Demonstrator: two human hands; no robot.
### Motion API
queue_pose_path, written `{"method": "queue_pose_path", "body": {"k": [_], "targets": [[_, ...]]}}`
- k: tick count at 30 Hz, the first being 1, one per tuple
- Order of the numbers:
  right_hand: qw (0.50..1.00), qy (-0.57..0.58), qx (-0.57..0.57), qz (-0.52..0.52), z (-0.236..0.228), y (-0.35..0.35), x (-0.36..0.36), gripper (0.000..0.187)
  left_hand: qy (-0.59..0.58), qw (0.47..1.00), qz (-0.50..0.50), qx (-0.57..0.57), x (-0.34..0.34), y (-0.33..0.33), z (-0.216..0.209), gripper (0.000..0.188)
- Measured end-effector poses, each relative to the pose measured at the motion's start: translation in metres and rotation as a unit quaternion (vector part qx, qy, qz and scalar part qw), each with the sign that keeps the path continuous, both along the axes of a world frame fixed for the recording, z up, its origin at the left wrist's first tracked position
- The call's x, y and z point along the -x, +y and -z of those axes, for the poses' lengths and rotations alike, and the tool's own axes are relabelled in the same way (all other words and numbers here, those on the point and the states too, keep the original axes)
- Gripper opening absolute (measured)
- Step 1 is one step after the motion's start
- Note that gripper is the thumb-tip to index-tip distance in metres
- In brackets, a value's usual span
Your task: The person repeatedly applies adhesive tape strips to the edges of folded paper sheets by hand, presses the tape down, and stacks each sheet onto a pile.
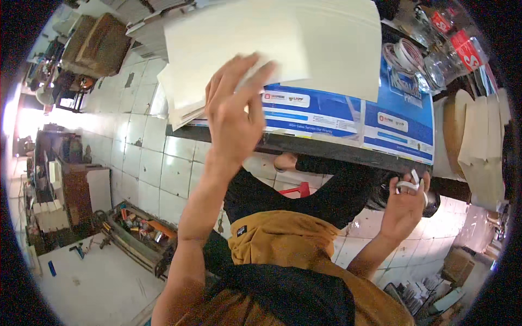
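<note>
My left hand [234, 111] is raised over the near edge of a cream paper sheet [239, 32], with the edge between thumb and fingers; the fingertips are slightly blurred. Another large cream sheet [345, 49] lies to its right, partly covering a blue printed sheet [312, 111]. A second blue printed sheet [399, 130] lies at the right end of the dark table edge [326, 149]. Just below that edge, my right hand [403, 209] is held palm up. Its curled fingers grip a narrow, looped white strip [410, 186].
Tape rolls [406, 56] and clear bottles with red labels [465, 51] crowd the table's right side. Folded cream paper [484, 146] stands beyond them. At the lower left are a wooden tool box [141, 228] and a white tabletop [92, 277]. A red object [296, 190] is on the tiled floor.
</note>
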State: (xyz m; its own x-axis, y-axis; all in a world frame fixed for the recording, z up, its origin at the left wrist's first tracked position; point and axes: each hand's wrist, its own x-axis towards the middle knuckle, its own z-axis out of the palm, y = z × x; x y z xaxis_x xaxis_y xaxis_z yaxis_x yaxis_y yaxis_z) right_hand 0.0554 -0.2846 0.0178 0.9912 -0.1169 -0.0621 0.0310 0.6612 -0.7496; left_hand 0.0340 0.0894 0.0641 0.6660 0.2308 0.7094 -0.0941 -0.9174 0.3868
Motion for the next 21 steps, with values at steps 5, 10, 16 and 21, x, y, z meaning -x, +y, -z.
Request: {"method": "queue_pose_path", "body": {"k": [5,10,16,21], "targets": [[0.999,0.018,-0.007,-0.045,-0.002,0.007,0.001,0.045,0.167,0.983,-0.064,0.027,0.007,0.005,0.035,0.046],[0.997,0.05,0.059,-0.023,-0.007,0.023,-0.004,0.044,0.132,0.984,0.12,-0.011,-0.054,-0.038,0.022,0.051],[0.984,0.014,0.176,0.034,-0.013,0.052,-0.01,0.032,0.259,0.953,0.116,-0.105,-0.023,-0.072,0.067,0.073],[0.912,-0.067,0.405,0.013,-0.009,0.101,-0.014,0.026,0.248,0.959,0.122,0.062,0.024,-0.094,0.056,0.076]]}}
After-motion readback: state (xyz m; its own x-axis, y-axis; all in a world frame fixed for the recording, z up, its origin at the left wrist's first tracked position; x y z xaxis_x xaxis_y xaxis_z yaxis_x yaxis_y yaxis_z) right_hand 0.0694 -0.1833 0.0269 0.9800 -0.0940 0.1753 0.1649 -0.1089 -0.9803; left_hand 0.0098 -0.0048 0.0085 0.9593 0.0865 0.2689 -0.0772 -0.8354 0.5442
